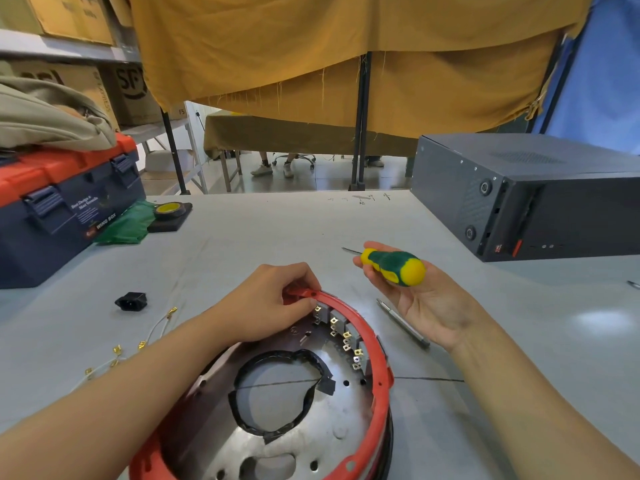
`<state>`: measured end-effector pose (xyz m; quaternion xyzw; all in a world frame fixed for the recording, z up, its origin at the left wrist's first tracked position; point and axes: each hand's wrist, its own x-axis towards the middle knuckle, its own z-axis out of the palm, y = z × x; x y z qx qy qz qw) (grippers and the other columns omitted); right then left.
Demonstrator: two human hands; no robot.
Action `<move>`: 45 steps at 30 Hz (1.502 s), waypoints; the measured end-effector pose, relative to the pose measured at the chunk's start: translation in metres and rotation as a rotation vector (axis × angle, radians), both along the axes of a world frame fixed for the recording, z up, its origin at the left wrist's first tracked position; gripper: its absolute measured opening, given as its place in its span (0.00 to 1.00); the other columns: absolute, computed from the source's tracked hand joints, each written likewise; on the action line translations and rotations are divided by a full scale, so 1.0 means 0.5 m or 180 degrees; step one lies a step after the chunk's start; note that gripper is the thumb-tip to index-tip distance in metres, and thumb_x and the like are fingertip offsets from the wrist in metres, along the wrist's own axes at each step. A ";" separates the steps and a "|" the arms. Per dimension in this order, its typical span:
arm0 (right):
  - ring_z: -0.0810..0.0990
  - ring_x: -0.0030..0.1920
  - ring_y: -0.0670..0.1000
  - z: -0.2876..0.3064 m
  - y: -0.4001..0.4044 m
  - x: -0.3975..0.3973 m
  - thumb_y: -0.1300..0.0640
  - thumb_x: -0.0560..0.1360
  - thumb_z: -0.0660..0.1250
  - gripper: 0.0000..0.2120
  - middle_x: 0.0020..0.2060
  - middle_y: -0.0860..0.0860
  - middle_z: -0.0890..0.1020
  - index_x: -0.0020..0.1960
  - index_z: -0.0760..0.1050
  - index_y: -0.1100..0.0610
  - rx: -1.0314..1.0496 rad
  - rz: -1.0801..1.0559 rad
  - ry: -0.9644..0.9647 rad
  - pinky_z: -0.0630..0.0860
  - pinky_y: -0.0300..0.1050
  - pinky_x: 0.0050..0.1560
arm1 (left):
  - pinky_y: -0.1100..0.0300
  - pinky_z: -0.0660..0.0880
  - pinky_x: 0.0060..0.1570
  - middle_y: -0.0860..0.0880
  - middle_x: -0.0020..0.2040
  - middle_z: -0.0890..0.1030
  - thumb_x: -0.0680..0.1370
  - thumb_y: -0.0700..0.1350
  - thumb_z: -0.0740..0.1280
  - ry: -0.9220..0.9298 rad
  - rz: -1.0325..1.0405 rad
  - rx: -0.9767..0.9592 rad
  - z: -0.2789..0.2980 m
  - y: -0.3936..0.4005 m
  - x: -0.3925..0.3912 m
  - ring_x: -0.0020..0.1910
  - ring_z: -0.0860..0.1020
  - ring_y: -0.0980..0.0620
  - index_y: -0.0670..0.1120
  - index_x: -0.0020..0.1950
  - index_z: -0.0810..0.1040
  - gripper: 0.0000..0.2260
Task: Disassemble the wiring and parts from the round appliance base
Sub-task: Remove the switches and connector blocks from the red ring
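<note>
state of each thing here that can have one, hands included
left hand: pinching the red rim of the round base
right hand: palm up, open, screwdriver lying across the fingers
toolbox: lid shut
white wires: loose on the table, off the base
black socket: lying loose on the table

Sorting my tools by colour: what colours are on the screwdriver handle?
Yellow and green, on the stubby screwdriver handle lying in the open right hand; head view.

the base (349, 441) is showing a red rim around silver metal; the screwdriver (394, 267) is wearing green and yellow patches; the toolbox (59, 209) is showing navy under orange; the table (263, 230) is looking pale grey.
</note>
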<state>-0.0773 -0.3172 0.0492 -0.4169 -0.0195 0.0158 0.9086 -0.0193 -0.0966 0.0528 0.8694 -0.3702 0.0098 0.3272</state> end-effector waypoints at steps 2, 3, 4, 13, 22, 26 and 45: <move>0.84 0.49 0.55 -0.006 0.002 0.002 0.73 0.66 0.63 0.19 0.52 0.63 0.82 0.56 0.76 0.69 0.0025 -0.0015 -0.0013 0.81 0.38 0.42 | 0.65 0.73 0.43 0.52 0.40 0.82 0.74 0.41 0.69 -0.0012 -0.0020 0.0001 0.000 0.001 0.001 0.39 0.78 0.57 0.47 0.48 0.79 0.04; 0.84 0.49 0.54 -0.010 0.004 0.005 0.73 0.66 0.63 0.18 0.52 0.62 0.82 0.56 0.77 0.68 0.0016 -0.0026 0.0001 0.81 0.38 0.43 | 0.65 0.73 0.43 0.52 0.40 0.82 0.74 0.40 0.69 -0.0026 -0.0020 0.0013 0.000 0.001 0.002 0.39 0.78 0.57 0.47 0.48 0.79 0.04; 0.84 0.49 0.53 -0.013 0.005 0.007 0.73 0.66 0.64 0.18 0.52 0.62 0.82 0.56 0.78 0.68 0.0002 -0.0050 0.0020 0.80 0.37 0.43 | 0.65 0.73 0.43 0.53 0.40 0.82 0.74 0.40 0.69 -0.0033 -0.0018 0.0025 0.000 0.002 0.002 0.39 0.78 0.58 0.47 0.48 0.79 0.05; 0.82 0.40 0.46 -0.027 0.008 0.015 0.68 0.65 0.67 0.18 0.42 0.54 0.84 0.55 0.77 0.62 -0.0093 -0.0309 -0.0026 0.78 0.34 0.40 | 0.73 0.69 0.39 0.55 0.40 0.81 0.73 0.40 0.69 0.0014 -0.0037 0.0065 0.001 0.002 0.001 0.38 0.77 0.61 0.49 0.49 0.78 0.06; 0.69 0.28 0.45 -0.018 0.022 0.030 0.58 0.76 0.67 0.02 0.29 0.48 0.71 0.46 0.74 0.56 -0.2042 -0.1386 -0.0337 0.68 0.35 0.28 | 0.71 0.71 0.42 0.54 0.43 0.82 0.74 0.43 0.71 0.0045 -0.0061 0.0071 -0.002 0.006 0.006 0.41 0.77 0.60 0.49 0.50 0.78 0.06; 0.69 0.25 0.43 0.011 0.013 0.045 0.54 0.77 0.66 0.06 0.26 0.50 0.71 0.43 0.72 0.52 -0.2569 -0.1761 -0.0542 0.66 0.33 0.26 | 0.70 0.72 0.43 0.54 0.43 0.82 0.74 0.43 0.71 0.0065 -0.0040 0.0054 -0.003 0.006 0.008 0.42 0.77 0.60 0.49 0.50 0.79 0.07; 0.66 0.26 0.46 0.090 0.054 0.069 0.48 0.73 0.71 0.16 0.25 0.47 0.69 0.35 0.71 0.57 -0.2524 -0.2391 -0.1121 0.65 0.39 0.29 | 0.73 0.68 0.40 0.58 0.42 0.81 0.74 0.44 0.71 -0.0083 -0.0081 0.0000 -0.011 0.005 0.015 0.42 0.76 0.62 0.49 0.47 0.79 0.04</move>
